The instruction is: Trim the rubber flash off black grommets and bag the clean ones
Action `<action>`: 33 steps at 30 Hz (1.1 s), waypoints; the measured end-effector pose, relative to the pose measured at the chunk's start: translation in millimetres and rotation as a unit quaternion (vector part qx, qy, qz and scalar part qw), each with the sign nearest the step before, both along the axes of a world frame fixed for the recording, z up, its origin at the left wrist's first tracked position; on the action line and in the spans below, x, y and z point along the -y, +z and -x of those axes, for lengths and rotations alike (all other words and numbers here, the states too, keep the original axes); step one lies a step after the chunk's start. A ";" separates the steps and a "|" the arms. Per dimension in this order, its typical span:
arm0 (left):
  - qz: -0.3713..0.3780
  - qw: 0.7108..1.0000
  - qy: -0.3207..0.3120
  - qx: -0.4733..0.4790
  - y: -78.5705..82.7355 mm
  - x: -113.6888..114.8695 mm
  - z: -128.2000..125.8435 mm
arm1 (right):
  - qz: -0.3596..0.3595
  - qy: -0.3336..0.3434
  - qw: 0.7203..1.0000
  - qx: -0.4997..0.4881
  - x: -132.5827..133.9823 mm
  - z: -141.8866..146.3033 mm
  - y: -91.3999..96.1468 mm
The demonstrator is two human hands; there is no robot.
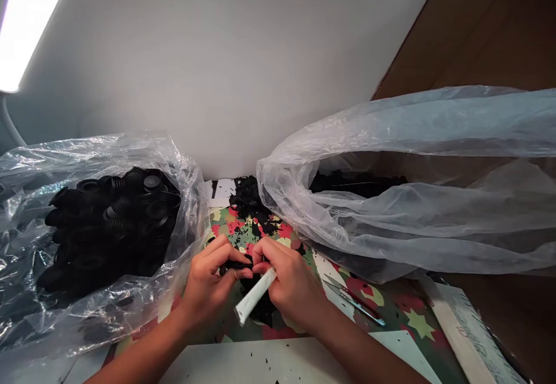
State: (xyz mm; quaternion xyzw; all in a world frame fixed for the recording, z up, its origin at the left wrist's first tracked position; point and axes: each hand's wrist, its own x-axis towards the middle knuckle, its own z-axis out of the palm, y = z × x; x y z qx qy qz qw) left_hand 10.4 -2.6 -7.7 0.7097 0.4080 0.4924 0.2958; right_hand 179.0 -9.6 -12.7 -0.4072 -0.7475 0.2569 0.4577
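Note:
My left hand (211,280) is closed around a small black plastic part (237,266), pinched between thumb and fingers. My right hand (290,284) is closed on a white-handled tool (254,295), whose handle slants down to the left; its tip meets the black part and is hidden by my fingers. Both hands work close together over a patterned mat (391,306) with red and green shapes. Black shavings (252,204) lie heaped just beyond my hands.
A clear plastic bag (39,245) full of black round parts (113,222) sits at left. A larger clear bag (412,198) with dark parts lies at right. A thin metal tool (356,304) rests on the mat. A white wall stands behind; a lamp (26,19) glows upper left.

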 end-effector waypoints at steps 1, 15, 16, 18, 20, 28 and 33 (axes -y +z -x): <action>0.046 0.999 0.007 0.022 0.4 -1.5 0.1 | 0.002 0.004 1.000 -0.001 2.4 2.8 -0.4; 0.187 0.950 -0.003 0.248 -2.0 -11.0 7.4 | 0.075 -0.112 0.991 -0.022 -24.4 -13.7 -19.3; 0.185 0.953 -0.005 0.242 -3.2 -10.9 7.2 | 0.085 -0.109 0.990 -0.029 -26.0 -15.2 -19.6; 0.170 0.961 -0.005 0.218 -4.5 -11.8 8.0 | 0.108 -0.095 0.988 -0.053 -24.1 -14.6 -18.5; 0.140 0.973 -0.002 0.182 -5.1 -12.7 9.0 | 0.151 -0.060 0.982 -0.094 -18.3 -11.1 -15.4; 0.075 0.994 -0.020 0.075 -6.6 -8.0 6.2 | 0.295 0.049 0.919 -0.256 -4.0 0.1 -2.2; 0.174 0.969 -0.045 0.172 -5.1 -9.0 4.8 | 0.328 0.056 0.893 -0.303 -3.3 -0.6 -3.5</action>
